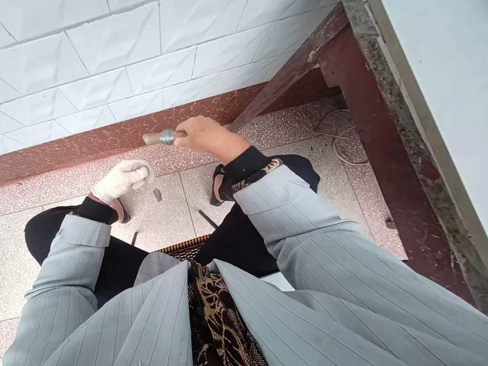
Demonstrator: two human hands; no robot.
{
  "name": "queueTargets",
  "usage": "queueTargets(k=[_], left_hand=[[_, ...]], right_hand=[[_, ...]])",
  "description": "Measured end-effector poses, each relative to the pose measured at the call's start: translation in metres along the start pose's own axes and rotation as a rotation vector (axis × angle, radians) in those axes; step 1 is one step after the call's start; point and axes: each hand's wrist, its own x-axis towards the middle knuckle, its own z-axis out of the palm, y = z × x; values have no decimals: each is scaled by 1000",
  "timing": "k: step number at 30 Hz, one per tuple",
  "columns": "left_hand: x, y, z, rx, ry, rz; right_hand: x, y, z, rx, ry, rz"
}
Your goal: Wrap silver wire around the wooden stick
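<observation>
My right hand point(203, 133) is bare and closed around a short brown stick, like a wooden handle point(151, 139). Silvery wire point(167, 137) is wound in a band about the handle, just beyond my fingers. The rest of the handle is hidden in my grip, and its free end points left. Lower and to the left, my left hand point(123, 181) wears a white knit glove. Its fingers are curled together; whatever they may hold is hidden. A small brown patch point(157, 194) shows against the floor just below the gloved fingertips.
A white tiled wall point(113, 39) with a red-brown base strip point(89, 140) rises ahead. Dark red wooden framing point(380, 138) stands at right under a pale slab point(446, 66). A thin looped cable point(340, 142) lies on the speckled floor point(6, 257). My knees flank a woven seat edge point(185, 246).
</observation>
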Motion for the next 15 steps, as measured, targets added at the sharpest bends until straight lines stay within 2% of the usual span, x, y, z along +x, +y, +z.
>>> queueTargets(k=[3, 6, 10, 13, 15], left_hand=[[0, -1, -4, -34, 66, 38], [0, -3, -4, -29, 82, 39], [0, -4, -3, -27, 119, 37], [0, -5, -4, -14, 210, 48], [1, -6, -4, 20, 274, 38]], right_hand=[[-4, -7, 1, -143, -222, -66], [-7, -12, 3, -204, -462, -183], [-10, -14, 6, -38, -782, -275], [-11, -12, 3, 127, -856, -370], [-11, -7, -2, 234, -835, -471]])
